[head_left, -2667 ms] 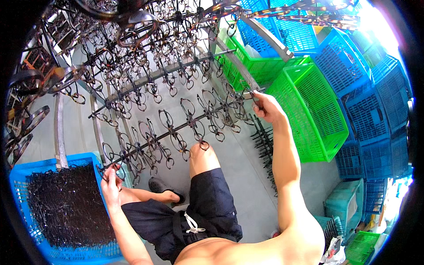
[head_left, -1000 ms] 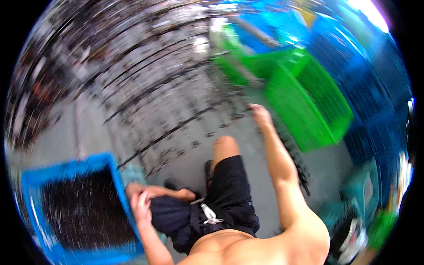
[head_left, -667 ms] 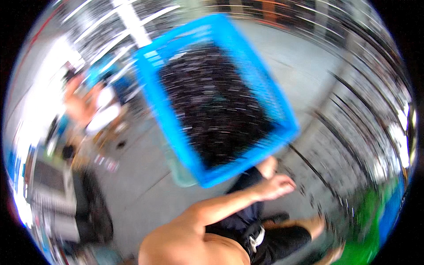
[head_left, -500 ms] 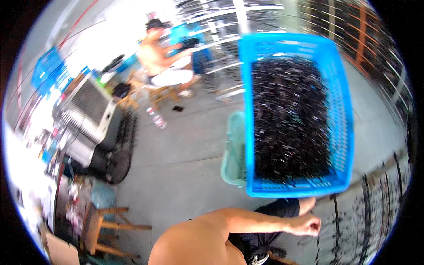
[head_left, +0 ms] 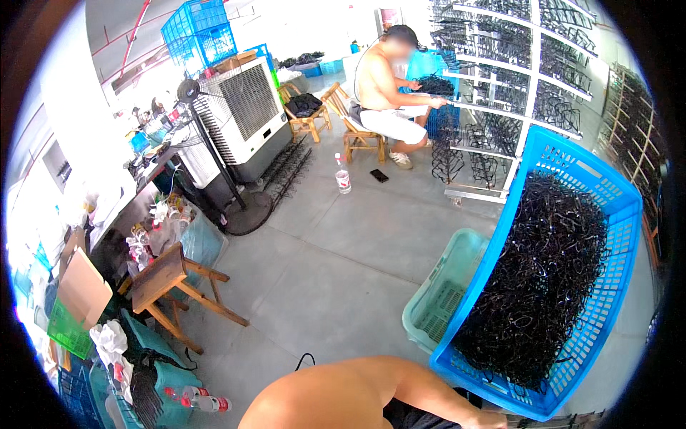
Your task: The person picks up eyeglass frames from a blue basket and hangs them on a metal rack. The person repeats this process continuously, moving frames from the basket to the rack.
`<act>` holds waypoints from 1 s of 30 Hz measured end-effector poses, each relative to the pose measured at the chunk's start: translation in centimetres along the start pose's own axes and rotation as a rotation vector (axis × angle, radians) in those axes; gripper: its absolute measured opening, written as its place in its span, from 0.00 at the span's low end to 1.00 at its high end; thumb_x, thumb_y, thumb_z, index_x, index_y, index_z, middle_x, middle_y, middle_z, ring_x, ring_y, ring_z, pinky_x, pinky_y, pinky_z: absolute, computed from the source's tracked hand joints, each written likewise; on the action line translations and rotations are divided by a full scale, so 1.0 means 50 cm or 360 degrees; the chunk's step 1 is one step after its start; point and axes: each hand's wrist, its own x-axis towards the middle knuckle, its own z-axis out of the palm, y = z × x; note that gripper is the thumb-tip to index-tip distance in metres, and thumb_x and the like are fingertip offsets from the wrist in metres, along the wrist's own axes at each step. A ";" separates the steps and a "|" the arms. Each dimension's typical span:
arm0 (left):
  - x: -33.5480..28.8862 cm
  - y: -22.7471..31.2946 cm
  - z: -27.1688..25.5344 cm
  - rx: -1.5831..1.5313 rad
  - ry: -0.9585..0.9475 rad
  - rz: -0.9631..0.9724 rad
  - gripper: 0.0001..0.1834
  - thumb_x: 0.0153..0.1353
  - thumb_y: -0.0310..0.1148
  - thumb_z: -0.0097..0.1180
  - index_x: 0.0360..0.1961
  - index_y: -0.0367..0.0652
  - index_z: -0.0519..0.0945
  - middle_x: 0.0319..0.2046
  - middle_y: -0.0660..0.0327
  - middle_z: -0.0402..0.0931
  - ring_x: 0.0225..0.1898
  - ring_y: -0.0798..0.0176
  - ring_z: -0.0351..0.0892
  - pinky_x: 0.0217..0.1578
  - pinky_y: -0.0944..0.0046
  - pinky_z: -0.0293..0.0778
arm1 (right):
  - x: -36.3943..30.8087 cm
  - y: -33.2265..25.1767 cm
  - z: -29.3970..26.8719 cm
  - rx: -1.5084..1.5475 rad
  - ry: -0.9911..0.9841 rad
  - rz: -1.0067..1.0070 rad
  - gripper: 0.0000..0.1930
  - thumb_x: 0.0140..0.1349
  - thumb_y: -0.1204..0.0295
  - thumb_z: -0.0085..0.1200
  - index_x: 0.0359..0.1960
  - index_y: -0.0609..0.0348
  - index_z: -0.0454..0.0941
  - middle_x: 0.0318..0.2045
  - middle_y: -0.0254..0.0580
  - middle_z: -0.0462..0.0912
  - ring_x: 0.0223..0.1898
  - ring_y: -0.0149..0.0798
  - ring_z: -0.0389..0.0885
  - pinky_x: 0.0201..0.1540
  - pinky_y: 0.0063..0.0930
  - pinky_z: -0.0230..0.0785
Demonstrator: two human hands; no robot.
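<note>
My left arm crosses the bottom of the view, bare from shoulder to wrist. My left hand (head_left: 487, 420) is at the lower edge, mostly cut off, so its fingers and anything in them are hidden. It is just below the near corner of a big blue plastic basket (head_left: 471, 300). A tangled heap of thin, glossy black looped pieces (head_left: 539, 275) fills that basket. Beside it, partly covered, a pale green basket (head_left: 446, 286) stands on the floor. My right hand is out of view.
Another person (head_left: 389, 86) sits on a wooden chair, hands at a rack (head_left: 500, 107) hung with black pieces. To the left are a wooden stool (head_left: 168, 279), a pedestal fan (head_left: 214, 143) and an air cooler (head_left: 243, 114). A bottle (head_left: 343, 179) and a phone (head_left: 379, 175) are on the floor.
My view has swung left, so the room and the blue basket appear farther right. My left hand, earlier in full view with curled fingers, is now at the lower edge.
</note>
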 end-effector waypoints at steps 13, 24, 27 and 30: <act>0.058 -0.255 -0.215 0.1532 0.0047 -0.1399 0.44 0.48 0.41 0.61 0.62 0.31 0.57 0.59 0.36 0.57 0.58 0.42 0.62 0.56 0.46 0.59 | 0.068 0.156 -0.256 -0.1931 0.1052 -0.0891 0.18 0.65 0.62 0.39 0.39 0.67 0.73 0.37 0.51 0.75 0.35 0.40 0.75 0.37 0.33 0.70; 0.016 -0.103 -0.340 0.1839 -0.0320 -0.0626 0.20 0.50 0.19 0.46 0.46 0.42 0.75 0.46 0.51 0.73 0.51 0.47 0.68 0.53 0.52 0.63 | 0.168 0.068 -0.103 0.0255 0.1039 -0.0384 0.22 0.69 0.62 0.37 0.59 0.60 0.63 0.19 0.29 0.67 0.14 0.23 0.71 0.16 0.17 0.60; -0.005 -0.132 -0.337 0.2111 -0.0493 -0.0467 0.21 0.46 0.19 0.49 0.43 0.45 0.78 0.42 0.57 0.75 0.50 0.51 0.68 0.51 0.50 0.62 | 0.176 0.062 -0.086 0.0312 0.1080 -0.0235 0.19 0.68 0.61 0.39 0.53 0.61 0.68 0.18 0.28 0.64 0.12 0.24 0.66 0.12 0.17 0.57; 0.022 -0.112 -0.351 0.2133 -0.0635 -0.0480 0.16 0.47 0.21 0.51 0.38 0.46 0.79 0.39 0.58 0.77 0.46 0.51 0.69 0.48 0.54 0.61 | 0.179 0.039 -0.082 0.0320 0.1088 -0.0116 0.16 0.67 0.59 0.41 0.41 0.58 0.73 0.17 0.28 0.64 0.10 0.25 0.66 0.11 0.17 0.56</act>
